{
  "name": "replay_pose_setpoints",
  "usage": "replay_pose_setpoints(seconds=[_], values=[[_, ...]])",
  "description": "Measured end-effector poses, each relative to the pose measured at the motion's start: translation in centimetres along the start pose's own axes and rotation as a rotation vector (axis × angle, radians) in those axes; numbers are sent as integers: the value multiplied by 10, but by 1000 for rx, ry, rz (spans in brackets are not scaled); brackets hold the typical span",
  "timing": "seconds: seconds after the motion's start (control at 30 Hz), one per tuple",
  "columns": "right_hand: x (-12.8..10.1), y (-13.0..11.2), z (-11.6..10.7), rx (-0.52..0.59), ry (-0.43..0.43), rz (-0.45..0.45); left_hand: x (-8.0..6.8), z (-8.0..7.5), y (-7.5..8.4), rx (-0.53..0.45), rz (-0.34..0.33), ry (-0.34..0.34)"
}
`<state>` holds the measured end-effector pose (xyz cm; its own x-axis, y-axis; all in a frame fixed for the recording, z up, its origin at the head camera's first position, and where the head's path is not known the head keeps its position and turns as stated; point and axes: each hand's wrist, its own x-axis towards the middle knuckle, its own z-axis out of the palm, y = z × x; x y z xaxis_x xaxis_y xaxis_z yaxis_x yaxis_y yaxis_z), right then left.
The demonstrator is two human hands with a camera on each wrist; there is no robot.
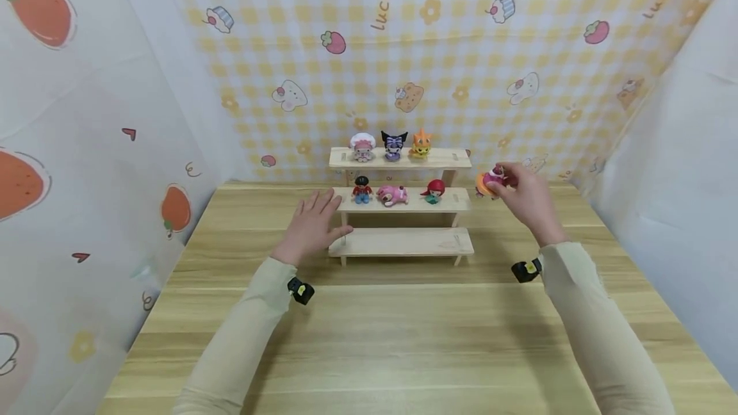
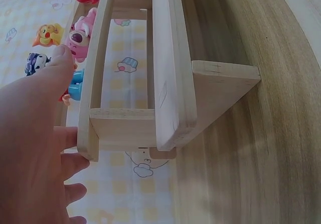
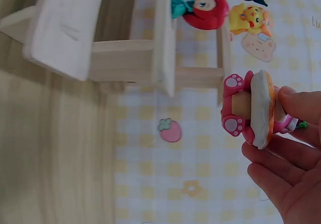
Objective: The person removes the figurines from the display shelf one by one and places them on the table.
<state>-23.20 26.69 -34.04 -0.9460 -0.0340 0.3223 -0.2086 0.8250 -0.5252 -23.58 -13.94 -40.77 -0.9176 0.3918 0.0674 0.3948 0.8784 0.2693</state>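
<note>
On a wooden table (image 1: 403, 338), two hands in pale sleeves reach toward a small three-step wooden shelf (image 1: 401, 241). The left hand (image 1: 311, 226) rests with relaxed, spread fingers against the shelf's left end. The right hand (image 1: 527, 200) pinches a pink toy figure (image 1: 491, 180) in the air, just right of the middle step. Six other figures stand on the middle and top steps.

The tiered shelf (image 1: 400, 241) is pale, matt, unvarnished wood. The surface (image 1: 403, 338) shows smooth wood grain. The pink figurine (image 3: 251, 108) looks like glossy plastic.
</note>
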Motion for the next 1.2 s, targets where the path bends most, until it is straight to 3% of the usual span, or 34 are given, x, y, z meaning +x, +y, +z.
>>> replay_pose_setpoints(seconds=[0.6, 0.87, 1.2], values=[[-60, 51, 42, -13, -109, 96, 3, 3, -3, -14, 10, -6], [-72, 63, 66, -5, -151, 87, -2, 1, -6, -8, -3, 7], [-79, 67, 76, 17, -149, 93, 2, 0, -4, -17, -1, 1]])
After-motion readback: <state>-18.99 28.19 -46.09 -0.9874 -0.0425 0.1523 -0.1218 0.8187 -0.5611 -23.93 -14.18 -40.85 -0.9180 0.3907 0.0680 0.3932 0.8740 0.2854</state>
